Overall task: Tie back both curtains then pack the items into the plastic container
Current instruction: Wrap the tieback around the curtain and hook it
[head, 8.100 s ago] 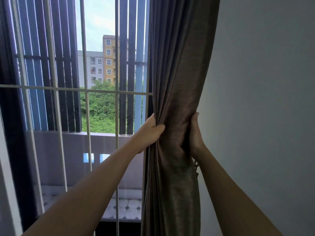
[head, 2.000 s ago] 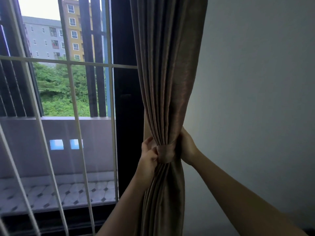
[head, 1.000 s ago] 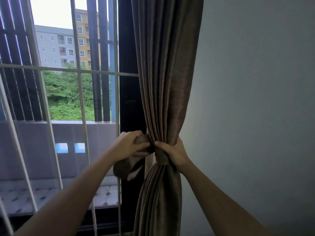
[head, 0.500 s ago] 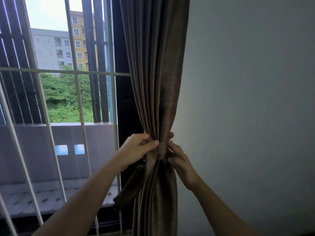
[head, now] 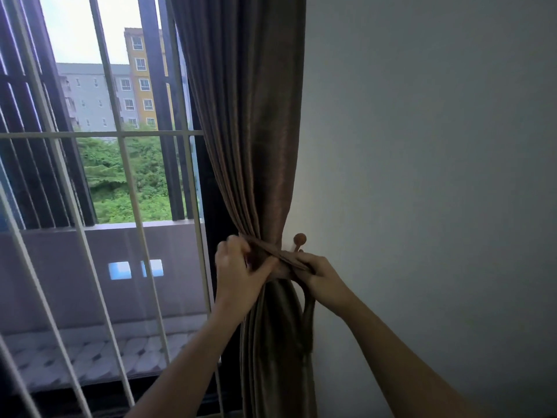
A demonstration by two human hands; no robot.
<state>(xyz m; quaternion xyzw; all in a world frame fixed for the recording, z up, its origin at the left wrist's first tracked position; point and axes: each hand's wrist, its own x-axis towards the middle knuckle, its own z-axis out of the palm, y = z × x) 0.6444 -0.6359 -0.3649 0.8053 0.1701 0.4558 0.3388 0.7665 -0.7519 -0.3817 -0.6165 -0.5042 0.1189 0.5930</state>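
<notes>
A brown curtain point(head: 256, 146) hangs gathered into a bunch beside the wall. A matching fabric tieback point(head: 272, 251) runs slanting across the bunch at its narrowest part. My left hand point(head: 239, 274) grips the tieback and the curtain's left edge. My right hand point(head: 321, 276) pinches the tieback's other end on the right, just below a small round brown wall hook point(head: 299, 239). A loose strip of the tieback point(head: 309, 321) dangles under my right hand. No plastic container or other items show.
The plain grey wall point(head: 437, 176) fills the right half. To the left is a window with white bars point(head: 126, 182), a balcony wall and tiled floor beyond, then trees and buildings.
The tieback now lies across the front of the bunch. My right hand has pulled its end to the right under the wall hook, which has come into view. My left hand holds the left side.
</notes>
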